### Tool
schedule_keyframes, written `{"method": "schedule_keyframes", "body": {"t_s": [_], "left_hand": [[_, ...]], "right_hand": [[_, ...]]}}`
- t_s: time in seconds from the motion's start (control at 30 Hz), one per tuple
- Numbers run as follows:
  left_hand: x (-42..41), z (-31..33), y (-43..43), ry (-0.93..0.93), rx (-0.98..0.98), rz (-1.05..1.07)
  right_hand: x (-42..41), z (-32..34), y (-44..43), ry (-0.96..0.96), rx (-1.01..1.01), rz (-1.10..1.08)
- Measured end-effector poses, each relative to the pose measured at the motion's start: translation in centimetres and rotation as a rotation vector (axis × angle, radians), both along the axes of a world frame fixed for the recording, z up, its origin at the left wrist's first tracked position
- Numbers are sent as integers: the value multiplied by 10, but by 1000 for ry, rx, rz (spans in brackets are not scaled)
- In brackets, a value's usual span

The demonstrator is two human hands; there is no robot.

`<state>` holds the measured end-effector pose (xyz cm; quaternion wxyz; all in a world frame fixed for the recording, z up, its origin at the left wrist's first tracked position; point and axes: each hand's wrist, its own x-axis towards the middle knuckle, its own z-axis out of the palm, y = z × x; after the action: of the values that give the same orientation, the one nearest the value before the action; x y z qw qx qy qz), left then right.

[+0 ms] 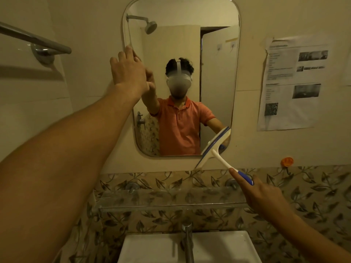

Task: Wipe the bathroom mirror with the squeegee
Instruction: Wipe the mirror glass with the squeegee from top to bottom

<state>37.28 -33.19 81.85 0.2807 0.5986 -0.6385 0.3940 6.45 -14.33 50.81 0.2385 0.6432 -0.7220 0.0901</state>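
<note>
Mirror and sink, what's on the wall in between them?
In the head view, a clear shelf sits against leaf-patterned tiles between the mirror and the sink, with the tap standing at the sink.

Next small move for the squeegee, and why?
Probably lift the squeegee to the top of the mirror for a fresh downward stroke: the right hand holds it with its blade at the lower right corner, partly past the rim.

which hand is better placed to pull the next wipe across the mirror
Right. The right hand grips the squeegee by its handle, with the blade lying at the lower right corner of the mirror. The left hand holds no tool; its straight fingers touch the mirror's left edge.
</note>
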Motion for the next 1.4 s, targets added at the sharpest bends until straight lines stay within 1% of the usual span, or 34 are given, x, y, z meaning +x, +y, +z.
{"method": "schedule_keyframes", "body": {"t_s": [0.03, 0.1, 0.23, 0.3, 0.37, 0.47, 0.5, 0.6, 0.67, 0.73, 0.87, 1.2, 1.4], "left_hand": [[-1, -2, 1, 8, -12, -3], [-2, -10, 4, 7, -64, -31], [-6, -30, 6, -4, -148, -162], [-9, -38, 6, 3, -156, -220], [-12, -40, 8, 2, -178, -265], [-18, -38, 13, -16, -182, -325], [-22, -36, 15, -27, -174, -338], [-32, -34, 21, -95, -140, -342], [-35, -35, 23, -138, -139, -323], [-35, -34, 23, -160, -148, -299], [-29, -30, 19, -159, -144, -246], [-19, -24, 13, -157, -122, -245], [-22, -23, 12, -204, -121, -225]], "right_hand": [[1, 1, 2, -20, 15, -24], [-1, 3, 8, -133, 43, -10], [1, -4, 29, -248, -46, 13], [6, -3, 41, -375, -136, 17], [14, 3, 48, -505, -325, 35], [26, 24, 45, -621, -598, 78], [30, 33, 40, -654, -636, 89], [40, 57, 24, -792, -628, 109], [46, 73, 18, -839, -657, 103], [50, 90, 12, -842, -686, 102], [55, 134, -2, -759, -738, 120], [68, 285, -52, -535, -889, 196], [72, 323, -73, -467, -905, 139]]}}
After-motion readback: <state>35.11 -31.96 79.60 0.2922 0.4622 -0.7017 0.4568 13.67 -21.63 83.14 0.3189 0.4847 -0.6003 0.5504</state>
